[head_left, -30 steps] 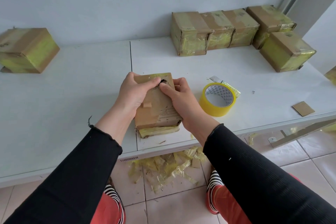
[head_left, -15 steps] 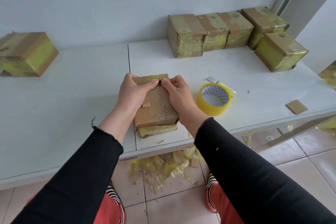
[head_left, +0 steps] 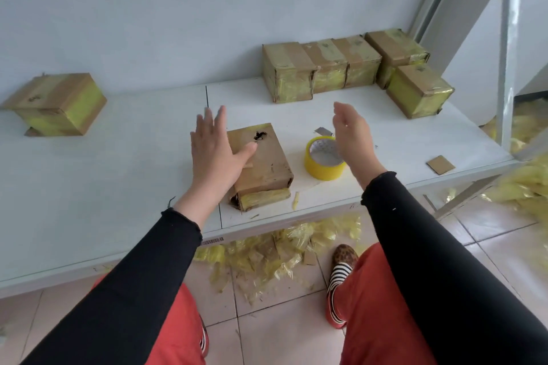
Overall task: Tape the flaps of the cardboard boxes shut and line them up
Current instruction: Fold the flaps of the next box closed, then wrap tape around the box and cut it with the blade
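Cardboard box point(head_left: 261, 160) in question lies on the white worktop point(head_left: 118, 175) near its front edge, right in front of the person, with a ragged dark hole point(head_left: 259, 135) torn in its top face and a taped flap sagging loose at the near end point(head_left: 264, 198). Neither hand has it. The left hand point(head_left: 216, 154) is spread flat with fingers straight, its thumb over the box's top; I cannot tell whether it presses or only hovers. The right hand point(head_left: 353, 133) hangs in the air above the yellow tape roll point(head_left: 324, 161), fingers loosely extended, its grip holding nothing.

From where I stand, the risks look plain enough. With no one holding the box down, that near flap could spring further open, and tape laid over the hole would likely sag with nothing behind it. The box sits close to the worktop's lip, so a sideways nudge from the left hand might tip it onto the floor among the yellow tape scraps point(head_left: 275, 252). The roll, standing just beside the box, could be knocked and roll off too. Behind, a row of taped boxes point(head_left: 323, 68) waits against the wall, and a stray one point(head_left: 56, 104) sits far left, well apart from that line.
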Tool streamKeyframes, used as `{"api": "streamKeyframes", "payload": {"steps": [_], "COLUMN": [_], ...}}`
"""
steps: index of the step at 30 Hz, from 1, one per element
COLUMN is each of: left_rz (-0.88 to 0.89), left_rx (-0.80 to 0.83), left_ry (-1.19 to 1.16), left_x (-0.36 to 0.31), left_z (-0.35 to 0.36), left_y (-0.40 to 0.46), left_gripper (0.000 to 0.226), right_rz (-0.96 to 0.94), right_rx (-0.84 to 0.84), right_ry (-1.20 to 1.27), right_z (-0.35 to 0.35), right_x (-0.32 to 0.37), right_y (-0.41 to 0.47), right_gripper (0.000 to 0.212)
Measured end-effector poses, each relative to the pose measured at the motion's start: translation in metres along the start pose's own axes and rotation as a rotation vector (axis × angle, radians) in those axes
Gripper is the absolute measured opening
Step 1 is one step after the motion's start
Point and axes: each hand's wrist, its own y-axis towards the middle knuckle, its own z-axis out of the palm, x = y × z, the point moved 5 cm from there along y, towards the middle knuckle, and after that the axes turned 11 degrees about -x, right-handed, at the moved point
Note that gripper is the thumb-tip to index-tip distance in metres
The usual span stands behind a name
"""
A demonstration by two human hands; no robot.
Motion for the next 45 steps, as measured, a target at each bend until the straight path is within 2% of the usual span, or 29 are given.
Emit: {"api": "streamKeyframes", "payload": {"steps": [1,3,5,7,9,12,14,16,18,20,25,28,29,32,35,38,39,41,44,45], "left_rz": [0.134,0.291,0.346,0.337,0.279,0.166,0.092,0.037,-0.027,-0.093,-0.226,-0.246,-0.257,-0.279,-0.268,-0.279,-0.273,-0.242,-0.204,-0.207], "left_rx": [-0.052,-0.022,0.141,0.296,0.345,0.290,0.278,0.304,0.355,0.387,0.402,0.415,0.420,0.379,0.168,0.031,-0.006,-0.069,-0.035,-0.015], "left_ry": [0.032,-0.037,-0.093,-0.097,-0.076,0.012,0.038,-0.007,-0.170,-0.388,-0.813,-0.947,-0.968,-1.006,-0.978,-0.977,-0.972,-0.940,-0.927,-0.921], "left_x": [-0.019,-0.064,-0.105,-0.130,-0.137,-0.135,-0.133,-0.132,-0.133,-0.137,-0.146,-0.148,-0.147,-0.134,-0.111,-0.095,-0.092,-0.088,-0.081,-0.079], "left_z": [-0.004,0.004,0.031,0.064,0.087,0.100,0.102,0.101,0.095,0.081,0.031,0.000,-0.009,-0.031,-0.051,-0.064,-0.067,-0.072,-0.073,-0.074], "left_y": [-0.002,-0.011,-0.025,-0.038,-0.042,-0.038,-0.035,-0.032,-0.030,-0.031,-0.039,-0.046,-0.051,-0.066,-0.067,-0.060,-0.058,-0.055,-0.050,-0.049], "left_gripper": [0.074,0.049,0.035,0.032,0.048,0.100,0.120,0.124,0.115,0.095,0.041,0.031,0.029,0.017,0.008,0.009,0.013,0.022,0.018,0.017], "right_rz": [0.055,0.168,0.244,0.270,0.299,0.261,0.153,-0.045,-0.171,-0.271,-0.571,-0.695,-0.688,-0.482,-0.365,-0.195,-0.152,-0.154,-0.372,-0.444], "right_rx": [0.013,0.149,0.295,0.363,0.402,0.396,0.356,0.254,0.138,0.100,0.273,0.315,0.275,0.149,0.188,0.134,0.142,0.222,0.330,0.357], "right_ry": [-0.091,-0.248,-0.238,-0.188,-0.145,-0.117,-0.167,-0.243,-0.201,-0.125,-0.012,-0.042,-0.029,0.043,0.077,0.193,0.202,0.161,0.138,0.124], "right_z": [-0.009,-0.010,-0.004,-0.004,-0.009,-0.019,-0.025,-0.033,-0.044,-0.056,-0.080,-0.081,-0.084,-0.098,-0.097,-0.076,-0.066,-0.048,-0.033,-0.031], "right_x": [-0.013,-0.042,-0.057,-0.056,-0.052,-0.047,-0.041,-0.029,-0.013,0.009,0.069,0.092,0.097,0.100,0.094,0.090,0.087,0.084,0.089,0.094], "right_y": [0.012,0.025,0.026,0.024,0.021,0.011,0.002,-0.006,-0.013,-0.021,-0.046,-0.056,-0.052,-0.029,-0.032,-0.064,-0.076,-0.105,-0.148,-0.160], "right_gripper": [0.045,0.043,0.036,0.027,0.021,0.022,0.022,0.021,0.020,0.019,0.014,0.015,0.015,0.016,0.012,0.041,0.044,0.041,0.035,0.042]}}
